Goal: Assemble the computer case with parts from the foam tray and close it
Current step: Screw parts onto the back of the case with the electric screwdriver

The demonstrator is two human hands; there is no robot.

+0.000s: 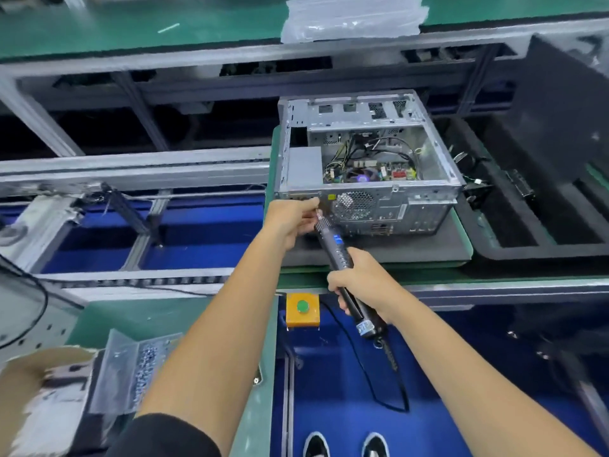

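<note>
The computer case (365, 166) lies on its side with the open face up, on a dark foam pad (379, 249) that sits on the green worktop (362, 278). Inside the case show a circuit board, loose black cables and a grey box at its left end; its rear panel, with a round fan grille, faces the person.

At the left part of that rear panel, just beside the grille, the left hand (290, 221) has its fingertips pinched together at the tip of an electric screwdriver (342, 262), close against the panel; whether a screw is between the fingers is too small to tell. The right hand (359, 285) is wrapped round the screwdriver's black barrel lower down, the tool slanting up toward the case, its cable trailing down from the rear end.

To the right of the case, just beside its pad, stands the black foam tray (527, 225) with deep compartments; a small part with wires lies near the case's right end. Below the case, at the worktop's near edge, is an orange box with a green button (302, 310). Far down to the left of the case a clear tray of small screws (145, 367) is set. Beyond the case, on a farther green surface, lies a stack of clear plastic bags (352, 18).
</note>
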